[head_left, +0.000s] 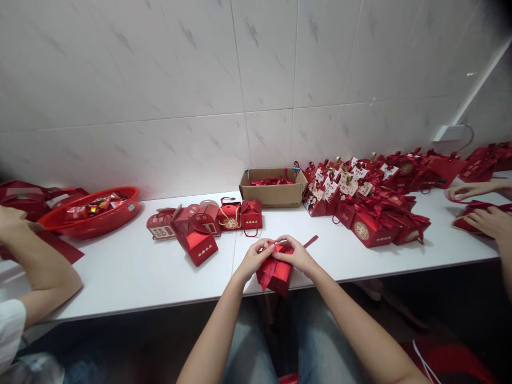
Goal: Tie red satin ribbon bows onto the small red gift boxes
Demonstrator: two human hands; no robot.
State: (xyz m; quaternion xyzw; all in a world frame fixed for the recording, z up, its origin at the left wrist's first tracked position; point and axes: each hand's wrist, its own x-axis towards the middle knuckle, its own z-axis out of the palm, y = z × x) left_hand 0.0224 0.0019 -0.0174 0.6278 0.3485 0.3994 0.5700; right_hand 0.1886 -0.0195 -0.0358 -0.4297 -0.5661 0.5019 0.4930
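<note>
A small red gift box (pixel 283 274) stands at the table's front edge, right in front of me. Dark red ribbon (pixel 269 273) lies over its top; one tail hangs down the front and another sticks out to the right. My left hand (pixel 256 260) has its fingers closed on the ribbon at the upper left of the box. From the right side, my right hand (pixel 295 256) pinches at the same spot, its fingertips close to the left ones. The fingers partly hide the ribbon at the pinch.
Several red gift boxes (pixel 204 245) stand left of centre. Behind are a cardboard box (pixel 276 196) of red ribbons and, rightward, a large cluster of ribboned boxes (pixel 372 226). A red basin (pixel 96 226) holds wrapped sweets. Other people's arms (pixel 48 272) reach in at both sides.
</note>
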